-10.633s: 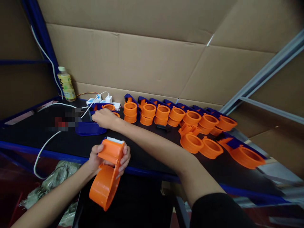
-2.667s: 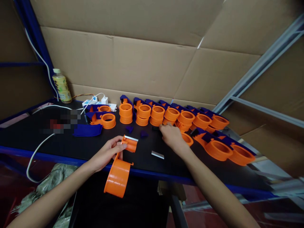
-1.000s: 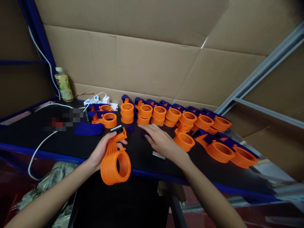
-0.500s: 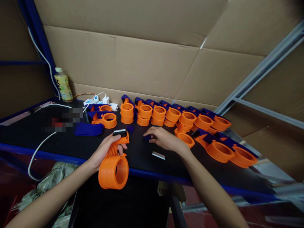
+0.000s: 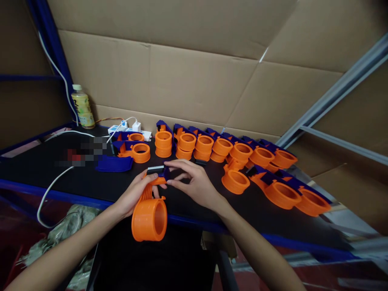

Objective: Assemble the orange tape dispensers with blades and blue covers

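Observation:
My left hand [image 5: 136, 195] grips the handle of an orange tape dispenser [image 5: 150, 215], whose round drum hangs over the table's near edge. A toothed metal blade [image 5: 155, 169] sits on the dispenser's head. My right hand [image 5: 191, 182] is at that head, pinching a small dark blue piece [image 5: 166, 173] against it with thumb and fingers. Both hands meet over the black table [image 5: 45, 173], just in front of the row of dispensers.
Several orange-and-blue dispensers [image 5: 222, 146] line the back of the table and run to the right [image 5: 280, 194]. A loose blue cover [image 5: 114, 163], a power strip [image 5: 129, 130] with white cables and a drink bottle [image 5: 81, 106] are at the left. Cardboard walls stand behind.
My right hand picked a small blue piece off the table and brought it left to the dispenser's head. The left hand has kept hold of the dispenser.

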The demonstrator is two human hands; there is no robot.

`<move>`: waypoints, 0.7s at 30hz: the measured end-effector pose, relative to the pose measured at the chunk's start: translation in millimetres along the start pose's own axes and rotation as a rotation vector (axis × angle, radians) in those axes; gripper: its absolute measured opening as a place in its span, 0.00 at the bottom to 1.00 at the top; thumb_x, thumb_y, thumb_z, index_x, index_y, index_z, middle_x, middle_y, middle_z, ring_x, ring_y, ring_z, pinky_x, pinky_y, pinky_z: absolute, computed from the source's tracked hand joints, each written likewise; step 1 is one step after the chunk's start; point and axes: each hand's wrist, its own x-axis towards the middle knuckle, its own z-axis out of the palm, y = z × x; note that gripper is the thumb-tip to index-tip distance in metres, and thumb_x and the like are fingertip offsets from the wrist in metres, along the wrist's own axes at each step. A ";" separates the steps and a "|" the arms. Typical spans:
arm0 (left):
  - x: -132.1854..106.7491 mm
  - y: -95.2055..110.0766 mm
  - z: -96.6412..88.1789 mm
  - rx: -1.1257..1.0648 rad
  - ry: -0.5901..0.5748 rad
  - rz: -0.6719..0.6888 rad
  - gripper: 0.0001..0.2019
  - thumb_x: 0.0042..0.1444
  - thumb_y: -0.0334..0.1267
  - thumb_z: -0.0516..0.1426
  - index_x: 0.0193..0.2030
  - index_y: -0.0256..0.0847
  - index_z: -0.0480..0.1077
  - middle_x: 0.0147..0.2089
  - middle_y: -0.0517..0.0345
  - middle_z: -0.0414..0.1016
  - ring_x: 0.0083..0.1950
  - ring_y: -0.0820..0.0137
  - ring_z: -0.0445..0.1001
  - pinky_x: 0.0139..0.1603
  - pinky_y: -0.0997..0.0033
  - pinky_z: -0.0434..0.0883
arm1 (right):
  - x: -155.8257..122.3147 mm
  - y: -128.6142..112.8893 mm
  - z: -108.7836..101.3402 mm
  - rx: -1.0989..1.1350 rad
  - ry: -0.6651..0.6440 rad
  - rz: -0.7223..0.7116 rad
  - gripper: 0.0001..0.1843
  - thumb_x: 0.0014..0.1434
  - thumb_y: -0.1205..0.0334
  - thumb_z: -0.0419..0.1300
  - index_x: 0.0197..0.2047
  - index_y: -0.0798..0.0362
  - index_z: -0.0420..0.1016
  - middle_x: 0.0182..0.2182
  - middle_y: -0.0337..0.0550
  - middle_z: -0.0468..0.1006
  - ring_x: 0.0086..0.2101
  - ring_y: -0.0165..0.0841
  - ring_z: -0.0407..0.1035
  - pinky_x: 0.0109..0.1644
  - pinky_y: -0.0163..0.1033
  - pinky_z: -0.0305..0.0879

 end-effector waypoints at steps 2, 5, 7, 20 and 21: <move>-0.2 -0.1 0.5 0.003 0.004 0.002 0.12 0.60 0.43 0.61 0.44 0.37 0.70 0.34 0.51 0.83 0.22 0.73 0.75 0.27 0.74 0.74 | -1.2 0.2 0.6 -0.006 -0.017 0.006 0.22 0.62 0.61 0.64 0.60 0.45 0.74 0.56 0.46 0.74 0.50 0.35 0.75 0.48 0.42 0.81; -0.3 -0.4 0.3 0.010 0.017 0.000 0.12 0.59 0.41 0.61 0.46 0.38 0.70 0.33 0.53 0.82 0.22 0.73 0.74 0.26 0.74 0.73 | -2.6 1.0 2.3 0.009 -0.015 0.036 0.19 0.63 0.61 0.64 0.58 0.46 0.76 0.58 0.46 0.73 0.47 0.34 0.78 0.49 0.43 0.82; -0.1 -0.6 -0.5 0.021 0.024 -0.006 0.12 0.58 0.39 0.62 0.46 0.38 0.70 0.33 0.55 0.82 0.21 0.74 0.73 0.25 0.75 0.72 | -3.4 2.4 4.4 0.000 0.001 0.058 0.17 0.63 0.61 0.64 0.56 0.47 0.78 0.56 0.46 0.75 0.46 0.34 0.78 0.47 0.42 0.82; -3.0 -5.4 -1.6 0.095 0.036 0.000 0.12 0.56 0.38 0.62 0.45 0.38 0.68 0.31 0.57 0.80 0.20 0.74 0.73 0.22 0.75 0.70 | -9.6 6.8 10.1 -0.271 0.010 -0.217 0.20 0.64 0.64 0.64 0.59 0.48 0.75 0.56 0.49 0.77 0.55 0.38 0.74 0.59 0.47 0.74; -3.4 -6.7 -1.5 0.090 0.040 0.007 0.13 0.56 0.39 0.62 0.46 0.39 0.68 0.32 0.58 0.80 0.20 0.74 0.73 0.22 0.75 0.70 | -10.2 5.7 10.9 -0.287 0.004 -0.226 0.20 0.64 0.65 0.63 0.60 0.48 0.75 0.57 0.49 0.77 0.56 0.38 0.73 0.61 0.48 0.73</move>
